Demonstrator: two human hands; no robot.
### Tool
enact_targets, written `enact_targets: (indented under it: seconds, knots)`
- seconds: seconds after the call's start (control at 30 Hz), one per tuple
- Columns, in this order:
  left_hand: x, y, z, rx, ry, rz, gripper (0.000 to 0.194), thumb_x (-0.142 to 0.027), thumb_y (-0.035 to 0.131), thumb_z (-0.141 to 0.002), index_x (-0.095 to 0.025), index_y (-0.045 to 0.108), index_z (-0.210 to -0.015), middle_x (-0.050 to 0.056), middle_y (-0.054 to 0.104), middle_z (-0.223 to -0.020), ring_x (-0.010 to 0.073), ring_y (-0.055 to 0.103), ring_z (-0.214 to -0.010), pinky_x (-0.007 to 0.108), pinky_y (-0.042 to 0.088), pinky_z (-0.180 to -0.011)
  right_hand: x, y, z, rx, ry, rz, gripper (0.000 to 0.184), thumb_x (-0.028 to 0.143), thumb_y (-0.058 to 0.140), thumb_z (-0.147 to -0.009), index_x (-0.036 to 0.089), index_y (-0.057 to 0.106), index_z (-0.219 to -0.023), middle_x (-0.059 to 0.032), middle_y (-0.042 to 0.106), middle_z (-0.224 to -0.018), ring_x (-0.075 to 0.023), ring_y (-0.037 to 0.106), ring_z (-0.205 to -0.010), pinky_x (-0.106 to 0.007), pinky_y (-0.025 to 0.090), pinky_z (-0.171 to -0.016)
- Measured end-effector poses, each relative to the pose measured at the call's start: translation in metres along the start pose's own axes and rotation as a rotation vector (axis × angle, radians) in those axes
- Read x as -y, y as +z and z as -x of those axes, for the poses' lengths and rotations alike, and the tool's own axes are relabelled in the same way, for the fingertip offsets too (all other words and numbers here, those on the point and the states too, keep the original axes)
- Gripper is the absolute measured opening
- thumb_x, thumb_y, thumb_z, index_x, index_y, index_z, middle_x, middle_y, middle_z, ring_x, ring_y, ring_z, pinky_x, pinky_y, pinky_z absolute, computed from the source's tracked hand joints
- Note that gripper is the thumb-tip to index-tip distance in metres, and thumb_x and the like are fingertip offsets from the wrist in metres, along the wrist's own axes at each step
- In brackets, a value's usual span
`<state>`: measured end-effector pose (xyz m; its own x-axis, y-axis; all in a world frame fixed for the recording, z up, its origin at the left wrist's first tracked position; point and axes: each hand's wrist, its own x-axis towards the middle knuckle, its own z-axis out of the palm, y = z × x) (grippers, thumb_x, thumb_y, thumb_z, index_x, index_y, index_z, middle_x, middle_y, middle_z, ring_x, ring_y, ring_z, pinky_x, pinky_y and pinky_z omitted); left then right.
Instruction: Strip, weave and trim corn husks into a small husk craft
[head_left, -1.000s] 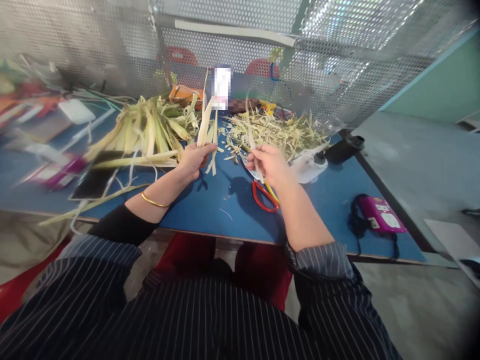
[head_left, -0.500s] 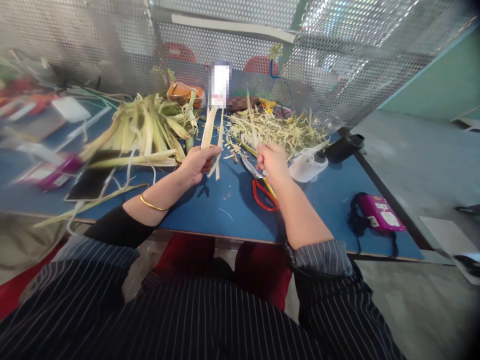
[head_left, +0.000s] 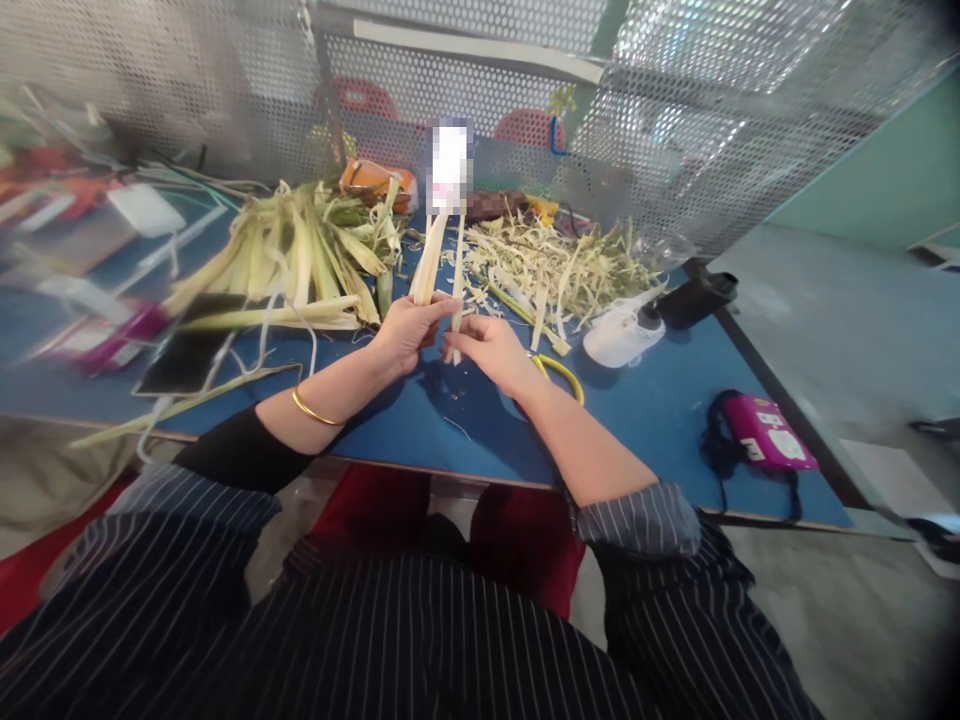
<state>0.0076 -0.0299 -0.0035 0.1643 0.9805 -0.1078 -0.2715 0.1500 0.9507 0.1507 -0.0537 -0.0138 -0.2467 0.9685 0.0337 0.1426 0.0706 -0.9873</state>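
My left hand (head_left: 403,332) is closed around a pale, flat plant stalk (head_left: 429,265) that stands upright out of the fist. A narrow strip (head_left: 458,262) of the same plant runs beside it, passing down by the left thumb. My right hand (head_left: 491,350) is closed in a pinch on this strip's lower end, close to the left fingertips. Behind the right wrist, a yellow loop handle (head_left: 564,374) shows on the table; the rest of that tool is hidden by the arm. Shredded pale strips (head_left: 581,260) lie heaped beyond the right hand.
Whole stalks (head_left: 296,250) are piled at left behind a dark phone-like slab (head_left: 187,350) and white cables. To the right are a white plastic bag (head_left: 619,335), a black cylinder (head_left: 696,300) and a magenta box (head_left: 769,430) with a black cord. A perforated metal screen (head_left: 465,85) closes the back.
My right hand has moved left from the shredded heap to the left hand and now pinches the narrow strip. The strip it held before is out of its fingers. Red scissor handles are now hidden.
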Motion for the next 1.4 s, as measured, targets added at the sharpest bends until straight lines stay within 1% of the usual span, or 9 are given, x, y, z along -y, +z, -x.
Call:
enact_targets:
  seconds: [0.13,0.27,0.5,0.67,0.8,1.0,1.17,1.3,1.4]
  knots:
    - [-0.001,0.0,-0.002,-0.094,0.032,0.025,0.022,-0.019,0.073,-0.072,-0.017,0.052,-0.066,-0.011,0.028,-0.041,0.0028,0.018,-0.037,0.022,0.011,-0.038,0.004,-0.004,0.001,-0.052,0.116,-0.143,0.012,0.03,0.067,-0.077,0.018,0.065,-0.076,0.0017,0.064,-0.065,-0.0103,0.062,-0.054,-0.026,0.054,-0.061]
    - [-0.002,-0.001,-0.002,-0.15,0.053,0.062,0.025,-0.019,0.075,-0.071,-0.018,0.05,-0.067,-0.011,0.027,-0.043,0.0031,0.018,-0.038,0.022,0.01,-0.039,0.01,-0.012,0.003,-0.103,0.068,-0.087,0.015,0.03,0.062,-0.081,0.017,0.068,-0.079,0.0011,0.063,-0.066,-0.0067,0.057,-0.048,-0.022,0.049,-0.052]
    - [-0.003,-0.003,-0.003,-0.056,0.025,0.023,0.021,-0.025,0.077,-0.07,-0.016,0.058,-0.074,-0.012,0.026,-0.044,0.003,0.017,-0.037,0.023,0.009,-0.038,0.0,-0.008,-0.001,-0.096,0.014,-0.031,0.016,0.03,0.06,-0.083,0.016,0.068,-0.081,-0.0025,0.068,-0.072,-0.0078,0.059,-0.047,-0.024,0.05,-0.052]
    - [-0.003,-0.002,-0.003,-0.072,0.052,0.053,0.026,-0.021,0.078,-0.068,-0.017,0.053,-0.068,-0.012,0.026,-0.043,0.0025,0.017,-0.037,0.022,0.009,-0.038,-0.001,-0.009,0.0,-0.081,0.006,-0.01,0.015,0.03,0.059,-0.083,0.016,0.066,-0.081,-0.0003,0.065,-0.069,-0.0075,0.059,-0.047,-0.023,0.05,-0.051]
    - [-0.005,-0.005,-0.007,-0.114,0.054,0.127,0.028,-0.019,0.078,-0.068,-0.017,0.05,-0.066,-0.013,0.025,-0.044,0.0023,0.016,-0.037,0.021,0.007,-0.037,0.003,-0.015,0.0,-0.142,-0.084,0.107,0.015,0.027,0.058,-0.082,0.015,0.065,-0.076,0.0028,0.059,-0.06,-0.0063,0.054,-0.045,-0.021,0.044,-0.048]
    - [-0.012,-0.018,-0.017,-0.159,0.135,0.191,0.022,-0.033,0.073,-0.078,-0.013,0.065,-0.078,-0.012,0.019,-0.047,0.0024,0.013,-0.038,0.02,0.008,-0.037,0.002,-0.031,-0.002,-0.365,-0.138,0.234,0.016,0.028,0.057,-0.082,0.017,0.065,-0.074,0.0032,0.061,-0.058,-0.0065,0.053,-0.043,-0.02,0.042,-0.047]
    - [-0.007,-0.008,-0.01,-0.098,0.087,0.182,0.021,-0.028,0.077,-0.074,-0.011,0.066,-0.079,-0.013,0.021,-0.047,0.0018,0.016,-0.038,0.018,0.009,-0.037,0.0,-0.023,-0.002,-0.377,-0.186,0.144,0.018,0.031,0.057,-0.084,0.017,0.065,-0.077,0.0016,0.065,-0.064,-0.0065,0.054,-0.044,-0.02,0.043,-0.048]
    - [0.002,0.001,-0.005,0.046,0.048,0.242,0.025,-0.031,0.079,-0.074,-0.012,0.064,-0.078,-0.013,0.02,-0.048,0.0014,0.015,-0.039,0.018,0.011,-0.037,-0.004,-0.004,-0.001,-0.324,-0.167,0.102,0.019,0.034,0.057,-0.085,0.018,0.066,-0.08,0.0004,0.068,-0.068,-0.008,0.056,-0.045,-0.022,0.045,-0.049]
    - [0.005,0.0,-0.004,0.104,0.052,0.237,0.024,-0.033,0.076,-0.078,-0.011,0.067,-0.083,-0.012,0.019,-0.049,0.0015,0.015,-0.039,0.018,0.012,-0.037,-0.006,0.005,0.0,-0.248,-0.121,0.104,0.019,0.034,0.057,-0.084,0.018,0.065,-0.079,0.0002,0.069,-0.068,-0.009,0.057,-0.044,-0.023,0.046,-0.048]
